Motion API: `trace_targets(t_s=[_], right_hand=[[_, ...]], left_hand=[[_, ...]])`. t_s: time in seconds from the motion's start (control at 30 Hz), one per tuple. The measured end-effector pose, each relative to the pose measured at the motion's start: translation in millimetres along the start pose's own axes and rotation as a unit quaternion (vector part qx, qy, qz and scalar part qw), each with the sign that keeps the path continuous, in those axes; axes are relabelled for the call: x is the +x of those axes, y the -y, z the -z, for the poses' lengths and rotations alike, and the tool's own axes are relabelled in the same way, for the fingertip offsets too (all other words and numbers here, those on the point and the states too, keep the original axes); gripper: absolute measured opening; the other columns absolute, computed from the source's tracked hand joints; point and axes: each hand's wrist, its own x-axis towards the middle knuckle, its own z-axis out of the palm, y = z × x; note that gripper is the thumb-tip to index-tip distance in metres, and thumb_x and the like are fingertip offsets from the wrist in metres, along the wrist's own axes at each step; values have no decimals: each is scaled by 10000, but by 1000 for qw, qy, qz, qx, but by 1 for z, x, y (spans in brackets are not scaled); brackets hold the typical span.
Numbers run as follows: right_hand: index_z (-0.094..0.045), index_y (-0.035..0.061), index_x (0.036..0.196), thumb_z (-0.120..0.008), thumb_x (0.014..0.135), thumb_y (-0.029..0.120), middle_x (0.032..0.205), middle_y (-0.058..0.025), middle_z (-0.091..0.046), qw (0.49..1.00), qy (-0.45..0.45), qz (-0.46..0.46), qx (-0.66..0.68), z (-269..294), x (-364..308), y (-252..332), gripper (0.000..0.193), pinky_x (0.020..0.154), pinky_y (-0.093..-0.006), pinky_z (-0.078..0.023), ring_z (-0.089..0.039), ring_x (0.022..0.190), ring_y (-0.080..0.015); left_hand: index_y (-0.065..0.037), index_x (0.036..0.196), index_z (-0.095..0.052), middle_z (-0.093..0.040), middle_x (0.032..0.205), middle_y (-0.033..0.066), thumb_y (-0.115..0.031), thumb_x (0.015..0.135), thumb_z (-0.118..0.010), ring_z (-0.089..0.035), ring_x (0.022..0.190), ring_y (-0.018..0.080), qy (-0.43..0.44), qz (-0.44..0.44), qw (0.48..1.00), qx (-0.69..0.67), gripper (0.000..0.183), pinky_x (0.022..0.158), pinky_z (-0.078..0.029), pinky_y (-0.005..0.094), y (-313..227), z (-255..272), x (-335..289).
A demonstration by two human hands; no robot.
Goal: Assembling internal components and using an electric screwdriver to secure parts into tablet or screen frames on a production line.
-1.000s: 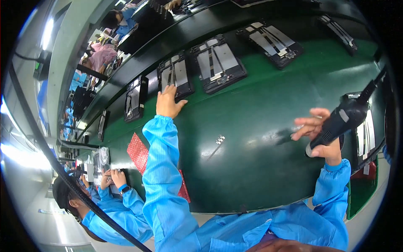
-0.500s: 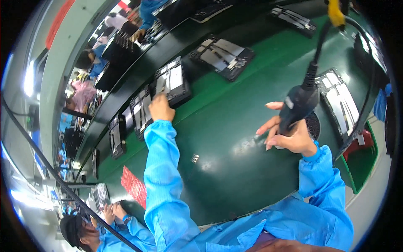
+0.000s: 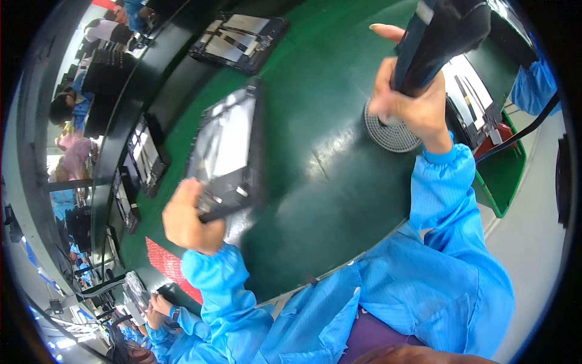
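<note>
My left hand (image 3: 191, 219) grips the near corner of an open-backed tablet (image 3: 227, 142), its fingers closed on the edge. The tablet has a black frame and bright silver battery cells, looks tilted above the green table, and is slightly blurred. On the right, my right hand (image 3: 415, 100) is wrapped round a black corded electric screwdriver (image 3: 439, 42), with one finger stretched out along it. The screwdriver's tip does not show. Below that hand lies a round grey tray (image 3: 391, 133) with a grid of small holes, partly covered by my fingers.
Further open tablets lie about: one at the far side (image 3: 239, 39), one at left (image 3: 145, 155), another at right (image 3: 470, 97). A red bubble-wrap sheet (image 3: 170, 267) is at the near left. A green bin (image 3: 503, 182) stands right. A co-worker's hands (image 3: 157, 306) are at lower left.
My left hand has taken a tablet from the row and drawn it nearer over the table. My right hand has risen with the screwdriver, uncovering more of the round tray. The view has shifted.
</note>
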Motion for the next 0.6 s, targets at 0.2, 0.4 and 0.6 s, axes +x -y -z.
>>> trace_targets(t_s=[0.2, 0.4, 0.6], right_hand=[[-437, -34, 1084, -648, 758, -52, 605, -52, -528, 996, -65, 42, -49, 22, -4, -18, 389, 465, -255, -442, -526, 481, -126], [-457, -30, 1051, -669, 759, -35, 624, -55, -550, 991, -88, 30, -101, 24, -4, -24, 361, 472, -245, -436, -535, 491, -119], [-462, -33, 1054, -672, 769, -11, 621, -50, -556, 987, -58, 31, -146, 32, -5, -30, 355, 477, -236, -435, -537, 487, -113]], left_hand=[[-3, 1050, -583, -632, 1068, 113, -76, 592, -682, -568, 1069, 312, 229, -29, 965, -127, 474, 945, -333, 459, -87, 17, -54], [-14, 1111, -559, -571, 1190, 108, -278, 578, -813, -460, 1203, 333, 292, 28, 906, -305, 647, 1014, -62, 650, -127, -10, -80], [-24, 1027, -596, -604, 1128, 95, -132, 611, -788, -496, 1177, 291, 270, 55, 903, -330, 471, 996, -43, 683, -148, -17, -71]])
